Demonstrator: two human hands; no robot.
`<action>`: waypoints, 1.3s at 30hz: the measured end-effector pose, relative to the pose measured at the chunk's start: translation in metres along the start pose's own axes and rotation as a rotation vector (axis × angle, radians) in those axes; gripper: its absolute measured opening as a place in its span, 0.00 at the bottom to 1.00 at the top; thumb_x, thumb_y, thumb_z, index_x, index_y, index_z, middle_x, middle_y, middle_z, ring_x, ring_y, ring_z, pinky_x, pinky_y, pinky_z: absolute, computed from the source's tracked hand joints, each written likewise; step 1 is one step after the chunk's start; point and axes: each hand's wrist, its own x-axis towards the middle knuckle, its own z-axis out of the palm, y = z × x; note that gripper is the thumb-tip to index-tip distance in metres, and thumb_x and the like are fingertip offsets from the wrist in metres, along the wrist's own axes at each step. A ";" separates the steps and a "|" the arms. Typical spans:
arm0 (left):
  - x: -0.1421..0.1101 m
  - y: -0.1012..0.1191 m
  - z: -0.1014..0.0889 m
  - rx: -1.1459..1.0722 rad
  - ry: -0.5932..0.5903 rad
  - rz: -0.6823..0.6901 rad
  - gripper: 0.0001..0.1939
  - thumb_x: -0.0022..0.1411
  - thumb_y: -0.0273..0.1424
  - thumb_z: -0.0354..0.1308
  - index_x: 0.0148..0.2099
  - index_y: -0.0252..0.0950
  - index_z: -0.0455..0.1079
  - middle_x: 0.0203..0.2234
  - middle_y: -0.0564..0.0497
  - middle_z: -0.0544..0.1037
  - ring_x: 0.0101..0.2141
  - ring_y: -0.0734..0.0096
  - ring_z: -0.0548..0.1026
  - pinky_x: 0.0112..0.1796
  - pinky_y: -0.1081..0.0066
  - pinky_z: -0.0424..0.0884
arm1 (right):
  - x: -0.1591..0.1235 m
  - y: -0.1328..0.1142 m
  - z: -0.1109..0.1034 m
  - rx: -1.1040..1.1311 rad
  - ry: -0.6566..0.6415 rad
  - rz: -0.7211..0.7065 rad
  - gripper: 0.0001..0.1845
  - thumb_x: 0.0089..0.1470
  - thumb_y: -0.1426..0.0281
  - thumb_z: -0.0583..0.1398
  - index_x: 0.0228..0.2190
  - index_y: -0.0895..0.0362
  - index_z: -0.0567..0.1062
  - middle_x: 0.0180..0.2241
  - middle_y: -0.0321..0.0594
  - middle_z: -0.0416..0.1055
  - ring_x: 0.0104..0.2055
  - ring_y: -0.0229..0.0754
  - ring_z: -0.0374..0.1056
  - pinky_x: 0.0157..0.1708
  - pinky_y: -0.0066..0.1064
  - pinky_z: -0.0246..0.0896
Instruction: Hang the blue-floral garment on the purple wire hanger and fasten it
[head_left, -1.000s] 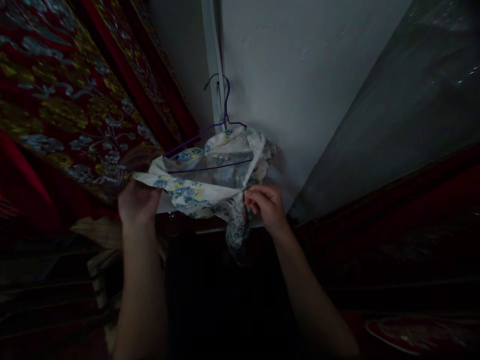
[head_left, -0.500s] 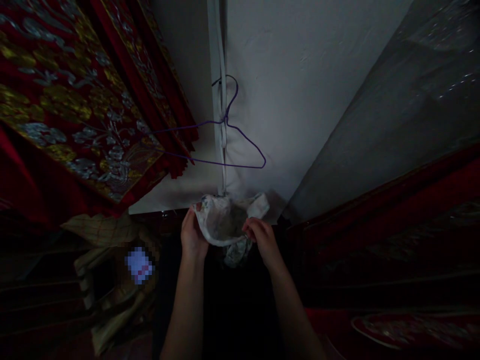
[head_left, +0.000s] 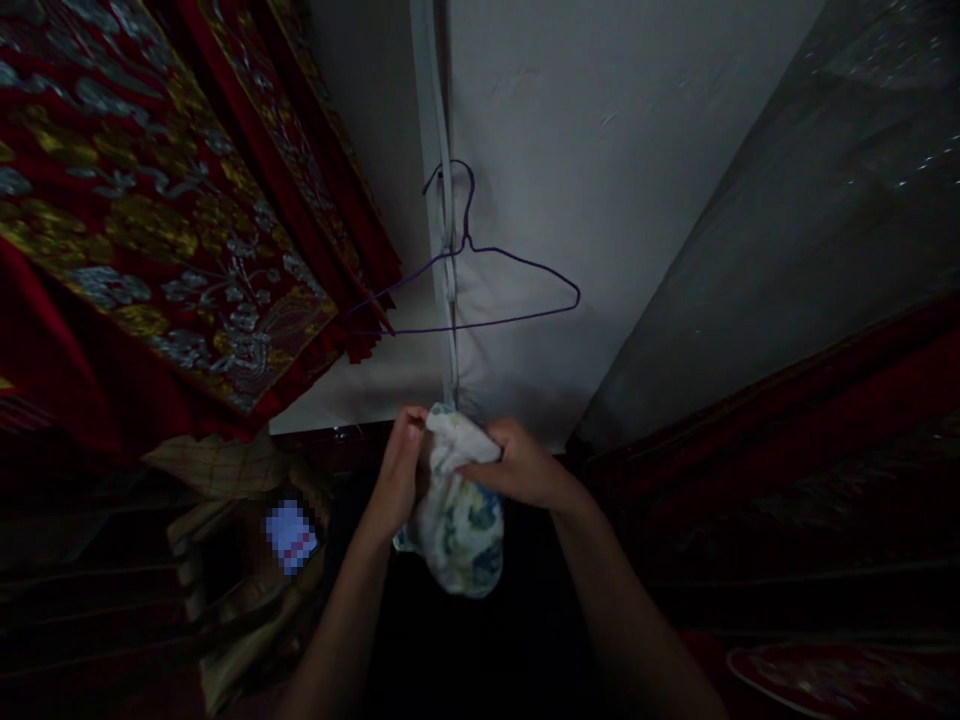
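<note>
Since it looks limp, the white, blue-flowered cloth is pinched by left hand and right hand, fingers nearly closed.

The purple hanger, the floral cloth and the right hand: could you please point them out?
Purple hanger [head_left: 487, 323], head view: lower bar.
Floral cloth [head_left: 465, 530], head view: lower half.
Right hand [head_left: 529, 468], head view: back of hand.

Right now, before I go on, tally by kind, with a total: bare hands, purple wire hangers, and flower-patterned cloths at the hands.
Bare hands: 2 (left hand, right hand)
Purple wire hanger: 1
Flower-patterned cloth: 1
Total: 4
</note>
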 end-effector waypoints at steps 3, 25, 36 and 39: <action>-0.009 -0.019 -0.019 0.098 -0.297 -0.194 0.24 0.66 0.52 0.55 0.45 0.36 0.76 0.40 0.45 0.80 0.42 0.58 0.76 0.46 0.65 0.72 | 0.039 -0.010 -0.030 -0.021 0.403 -0.226 0.07 0.44 0.66 0.64 0.23 0.56 0.74 0.23 0.35 0.68 0.25 0.37 0.61 0.23 0.26 0.57; 0.076 0.068 -0.089 1.278 -0.395 0.123 0.15 0.62 0.32 0.48 0.38 0.35 0.76 0.41 0.41 0.79 0.50 0.52 0.74 0.56 0.52 0.65 | 0.067 0.015 -0.120 -0.480 0.722 -0.096 0.11 0.43 0.64 0.64 0.17 0.56 0.70 0.17 0.35 0.64 0.23 0.38 0.61 0.23 0.28 0.52; 0.144 0.083 -0.018 0.826 -0.114 0.534 0.28 0.55 0.23 0.49 0.59 0.35 0.68 0.47 0.46 0.79 0.48 0.62 0.76 0.51 0.64 0.70 | 0.032 -0.005 -0.091 -0.594 0.549 -0.271 0.25 0.44 0.75 0.58 0.46 0.54 0.76 0.30 0.37 0.75 0.32 0.43 0.70 0.32 0.32 0.61; 0.153 0.076 -0.026 0.838 -0.123 0.482 0.23 0.59 0.24 0.48 0.55 0.33 0.72 0.46 0.45 0.80 0.46 0.61 0.77 0.52 0.62 0.70 | 0.020 -0.015 -0.119 -0.590 0.798 -0.296 0.40 0.45 0.77 0.60 0.61 0.51 0.65 0.31 0.36 0.73 0.30 0.44 0.70 0.32 0.35 0.63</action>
